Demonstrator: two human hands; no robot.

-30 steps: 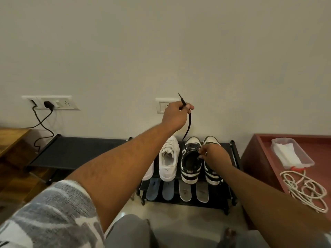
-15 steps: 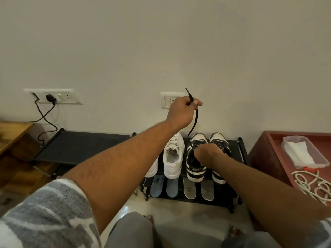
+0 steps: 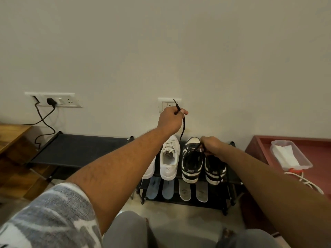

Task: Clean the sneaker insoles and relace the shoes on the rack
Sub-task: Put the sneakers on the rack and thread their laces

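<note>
Left hand [image 3: 170, 119] raised, fingers pinching black shoelace [image 3: 183, 128] end; right hand [image 3: 211, 145] fingers gripping lace at black-and-white sneaker [image 3: 191, 161], on shoe rack [image 3: 232, 181]

rack [image 3: 234, 181]: black metal, matt | tub [image 3: 304, 162]: clear plastic | side table [image 3: 10, 133]: wood | wall [image 3: 179, 51]: matt

Your black flat shoelace [image 3: 183, 126] matches the black-and-white leather sneaker [image 3: 191, 163] under it: black panels over white, pale lettering on a black heel. The second black-and-white sneaker [image 3: 215, 171], at its 3 o'clock, repeats that pattern. At its 9 o'clock the white leather sneaker [image 3: 169, 158] is plain white all over. On the black metal rack [image 3: 232, 181], the lower shelf shows two pale blue foam insoles [image 3: 153, 189] at 7 o'clock and two grey foam insoles [image 3: 184, 191] at 5 o'clock. Your short fabric sleeve [image 3: 50, 215] is mottled grey and white.
</note>
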